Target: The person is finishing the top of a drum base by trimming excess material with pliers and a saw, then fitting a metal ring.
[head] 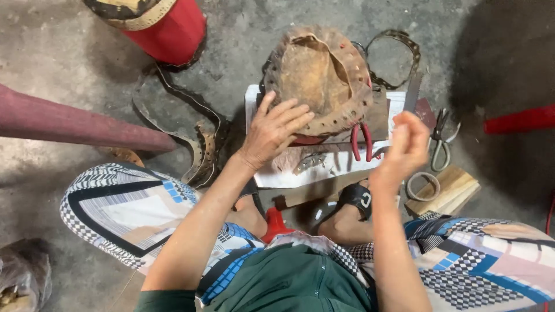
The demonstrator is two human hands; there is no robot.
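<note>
The round hide piece (321, 75) — brown, edge punched with holes — sits on a white board (341, 164) on the concrete floor (69, 63). The left hand (272, 130) rests against its near edge, fingers spread. The right hand (407, 144) hovers apart, raised, fingers curled together — blurred. Red-handled pliers (361, 141) and scissors (440, 141) lie nearby.

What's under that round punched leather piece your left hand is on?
Under the punched leather piece, red-handled pliers stick out at its lower edge, and a white board lies beneath. The left hand rests on its rim. The pliers' jaws and whatever sits under its middle are covered.
</note>
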